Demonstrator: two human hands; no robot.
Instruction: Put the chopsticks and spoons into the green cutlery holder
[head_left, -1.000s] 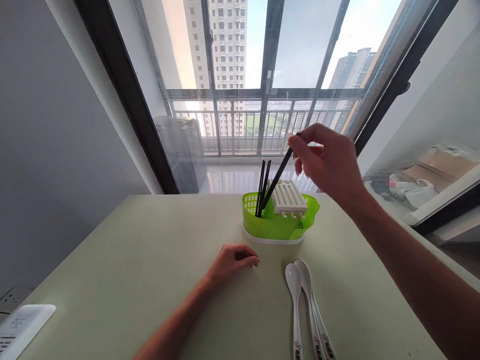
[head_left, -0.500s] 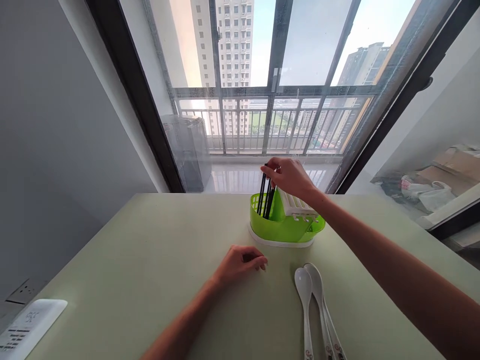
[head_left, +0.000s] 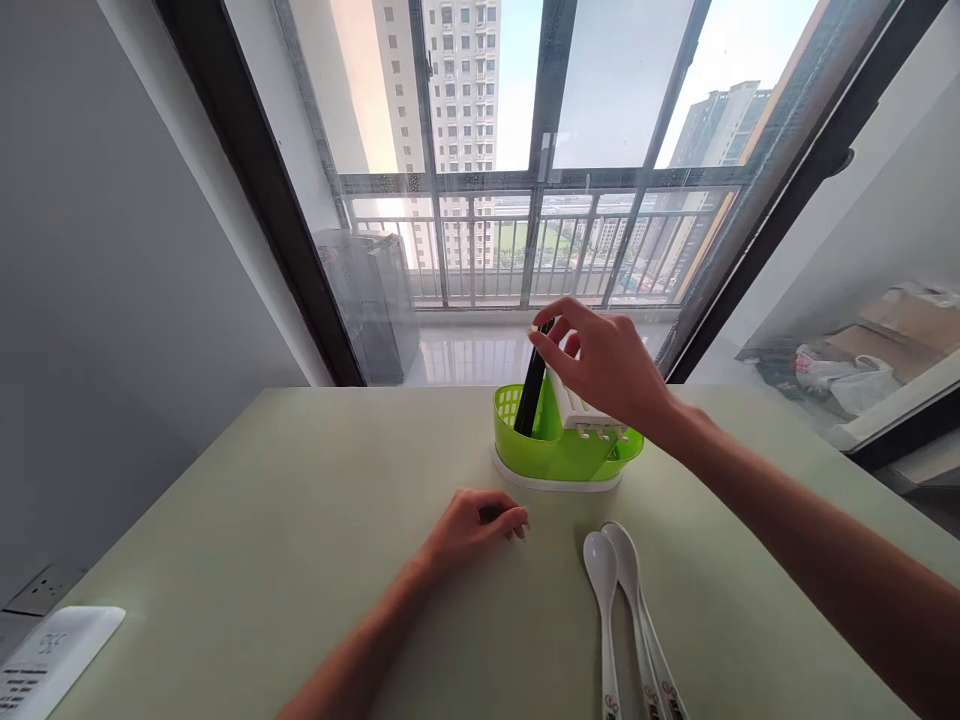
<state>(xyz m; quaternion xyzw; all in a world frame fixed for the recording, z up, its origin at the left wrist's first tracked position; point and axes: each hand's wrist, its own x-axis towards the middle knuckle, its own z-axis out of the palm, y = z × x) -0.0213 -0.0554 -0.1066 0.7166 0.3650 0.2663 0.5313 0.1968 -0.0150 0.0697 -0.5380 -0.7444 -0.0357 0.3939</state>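
A bundle of black chopsticks (head_left: 532, 395) leans in the left part of a bright green utensil holder (head_left: 551, 460) with a white base. Thumb and forefinger of my right hand (head_left: 600, 360) close around the upper ends of the chopsticks. A white slotted tray with small hooks (head_left: 581, 412) sits on the holder, partly under that hand. My left hand (head_left: 472, 530) rests on the table just in front of the holder, its fingers loosely curled and nothing visible in them. White long-handled spoons (head_left: 602, 570) lie together to its right; two bowls and three handles show.
The pale green table (head_left: 337, 500) ends at a glass window with dark frames, close behind the holder. At the lower left lies a white device with printed markings (head_left: 64, 650). A wall socket (head_left: 45, 590) is beside it. Bags and boxes sit beyond the glass at right.
The chopsticks, spread apart before, now stand together in one bundle. My right hand has shifted slightly, with its wrist raised. My left hand stays in place; the view has moved a little.
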